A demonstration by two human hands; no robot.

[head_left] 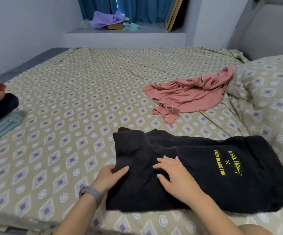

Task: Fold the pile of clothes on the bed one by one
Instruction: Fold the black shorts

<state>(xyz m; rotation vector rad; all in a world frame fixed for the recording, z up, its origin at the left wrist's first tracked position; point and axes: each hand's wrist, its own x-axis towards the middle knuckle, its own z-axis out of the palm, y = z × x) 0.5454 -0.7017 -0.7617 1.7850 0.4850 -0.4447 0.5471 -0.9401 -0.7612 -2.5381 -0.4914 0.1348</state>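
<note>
Black garment: it lies partly folded on the near right of the bed point(66, 92), in front of you — the black garment point(205, 175) shows yellow lettering toward its right end, turned sideways to you.
Your left hand: the left hand point(110, 175) is at the garment's left edge, thumb on top of the cloth and fingers curled under it, so you are pinching that edge.
Your right hand: the right hand point(173, 175) rests flat on the middle of the black cloth, fingers spread and fairly straight, holding nothing.
Wrist: you wear a grey watch band point(90, 194) on the left wrist.
Pink garment: a pink garment point(188, 94) lies crumpled and unfolded farther back on the right, its far end touching the pillow point(269, 85), well apart from the black one.
Folded stack: at the far left edge of the view a folded pale teal piece point(3, 126) lies on the sheet with a dark folded piece point(0, 106) on top of it — above that a blurred orange-brown shape is cut off by the frame and you cannot tell what it is.
Ledge: beyond the bed, a ledge point(145, 30) under blue curtains point(137, 9) carries a lilac cloth point(106, 19) and small items too blurred to name.
</note>
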